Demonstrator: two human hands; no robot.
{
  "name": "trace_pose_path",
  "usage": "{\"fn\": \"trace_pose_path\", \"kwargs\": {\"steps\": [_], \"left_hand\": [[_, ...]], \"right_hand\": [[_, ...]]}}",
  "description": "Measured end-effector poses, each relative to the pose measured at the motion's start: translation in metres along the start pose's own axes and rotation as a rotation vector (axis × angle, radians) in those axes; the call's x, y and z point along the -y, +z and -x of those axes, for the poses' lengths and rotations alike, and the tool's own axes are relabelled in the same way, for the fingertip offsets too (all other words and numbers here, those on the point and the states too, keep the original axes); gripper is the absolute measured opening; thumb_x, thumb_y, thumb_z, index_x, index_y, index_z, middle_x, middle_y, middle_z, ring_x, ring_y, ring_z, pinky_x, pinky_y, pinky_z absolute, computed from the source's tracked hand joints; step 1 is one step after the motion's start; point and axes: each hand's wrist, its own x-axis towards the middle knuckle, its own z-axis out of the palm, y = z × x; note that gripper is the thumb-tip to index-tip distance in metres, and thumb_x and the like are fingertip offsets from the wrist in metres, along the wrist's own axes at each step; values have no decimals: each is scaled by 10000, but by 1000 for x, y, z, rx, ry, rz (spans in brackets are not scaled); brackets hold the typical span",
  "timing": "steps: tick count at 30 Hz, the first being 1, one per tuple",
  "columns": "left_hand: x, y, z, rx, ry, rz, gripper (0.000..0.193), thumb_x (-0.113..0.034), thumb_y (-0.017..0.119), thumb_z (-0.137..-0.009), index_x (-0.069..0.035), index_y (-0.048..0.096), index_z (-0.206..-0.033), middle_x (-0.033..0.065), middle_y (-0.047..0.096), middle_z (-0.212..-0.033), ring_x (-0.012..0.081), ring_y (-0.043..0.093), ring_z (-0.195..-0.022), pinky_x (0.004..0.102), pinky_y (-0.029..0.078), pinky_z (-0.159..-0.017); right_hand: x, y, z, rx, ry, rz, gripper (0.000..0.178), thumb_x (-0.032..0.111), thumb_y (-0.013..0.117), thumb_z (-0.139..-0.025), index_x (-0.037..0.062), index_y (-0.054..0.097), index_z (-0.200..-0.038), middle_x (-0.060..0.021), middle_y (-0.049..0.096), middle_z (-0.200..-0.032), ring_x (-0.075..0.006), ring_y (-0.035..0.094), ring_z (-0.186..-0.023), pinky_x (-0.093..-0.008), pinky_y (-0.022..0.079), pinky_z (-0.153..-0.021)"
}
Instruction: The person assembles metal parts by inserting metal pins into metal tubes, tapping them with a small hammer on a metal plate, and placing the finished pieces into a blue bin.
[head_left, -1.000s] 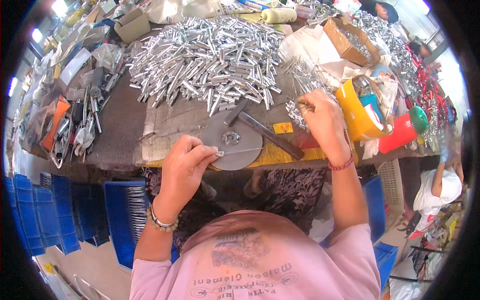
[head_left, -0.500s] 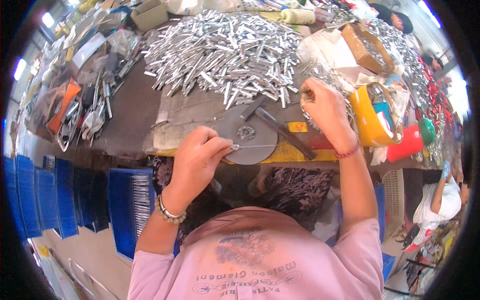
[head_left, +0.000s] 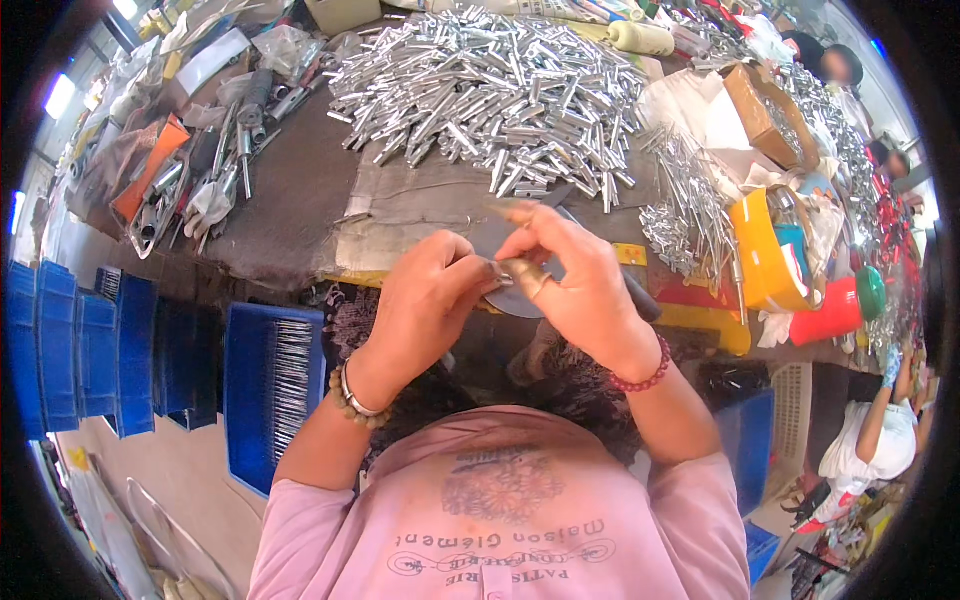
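Note:
My left hand (head_left: 425, 300) pinches a small silvery metal piece (head_left: 504, 280) between thumb and forefinger, low over the near edge of the bench. Thumb and finger of my right hand (head_left: 580, 290) meet the end of that piece, closed in a pinch; whatever they hold is hidden. Beneath both hands lies a round grey disc (head_left: 522, 303), mostly covered. A hammer (head_left: 642, 300) rests across the disc's right side, its middle hidden by my right hand. Beyond it spreads a large heap of short silvery metal tubes (head_left: 490, 100). Thin metal rods (head_left: 690, 215) lie to the right.
A yellow container (head_left: 765, 255) and a red one with a green end (head_left: 835, 308) stand at right, near an open cardboard box (head_left: 765, 115). Tools and plastic bags (head_left: 215, 150) crowd the left. A blue bin (head_left: 245, 400) with metal rods sits lower left. Another person (head_left: 870, 440) is at far right.
My right hand has come left from the thin rods to meet my left hand. The thin rod that stuck out from my left hand no longer shows clearly. The view has shifted slightly.

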Motion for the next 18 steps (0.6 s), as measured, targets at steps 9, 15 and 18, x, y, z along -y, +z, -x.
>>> {"fn": "trace_pose_path", "kwargs": {"steps": [9, 15, 18], "left_hand": [[-3, -1, 0, -11, -22, 26, 159, -102, 840, -887, -75, 769, -1026, 104, 641, -920, 338, 653, -864, 456, 511, -719], [-3, 0, -1, -13, -19, 44, 147, -79, 836, -886, -63, 765, -1014, 104, 641, -919, 338, 653, -866, 452, 517, -728], [-5, -2, -1, -11, -32, 47, 141, -63, 833, -886, -61, 765, -1010, 105, 642, -923, 338, 656, -867, 448, 522, -733]], "right_hand": [[-3, 0, 12, 21, 198, -25, 309, -85, 757, -874, 16, 683, -1156, -159, 784, -1195, -348, 756, -1060, -401, 620, -847], [4, 5, 13, 5, -2, 256, 233, -23, 741, -881, 42, 677, -1096, -116, 748, -1017, -349, 721, -929, -458, 583, -799], [16, 7, 19, 100, -80, 494, 306, 50, 745, -881, 75, 717, -1184, -88, 734, -992, -297, 697, -973, -429, 560, -855]]}}
